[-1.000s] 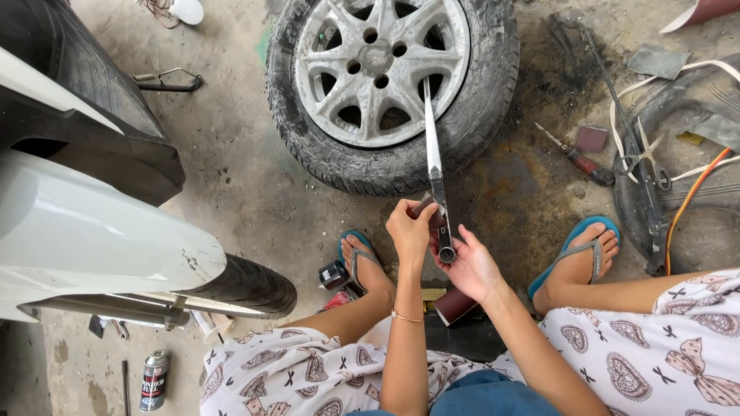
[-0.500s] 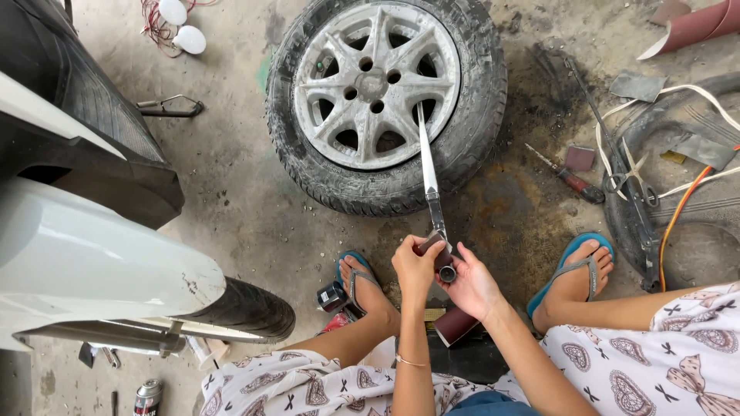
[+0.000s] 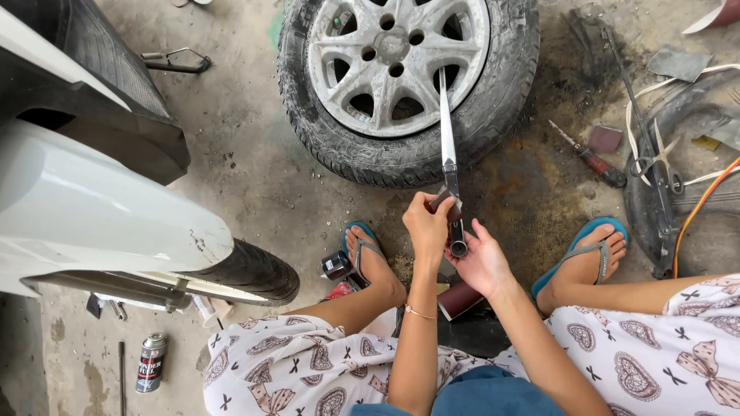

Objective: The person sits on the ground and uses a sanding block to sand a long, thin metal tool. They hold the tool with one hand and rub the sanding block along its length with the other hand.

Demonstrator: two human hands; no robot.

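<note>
A car wheel with a silver alloy rim (image 3: 401, 58) and a black tyre (image 3: 416, 158) lies flat on the concrete floor in front of me. A long flat metal bar (image 3: 447, 131) runs from my hands up to the rim's edge, its far tip resting where rim meets tyre. My left hand (image 3: 428, 219) is closed around the bar's lower part. Just below it, my right hand (image 3: 482, 262) cups the bar's round end. My feet in blue sandals (image 3: 586, 254) rest on either side.
A white vehicle body and its tyre (image 3: 254, 270) fill the left. A spray can (image 3: 152, 362) stands at the lower left. A screwdriver (image 3: 590, 158), pliers, cables and scraps lie on the right. A small dark cylinder (image 3: 337, 264) sits by my left foot.
Both hands keep their hold on the bar, which stays against the rim. The view has shifted slightly, so the wheel sits higher in the frame.
</note>
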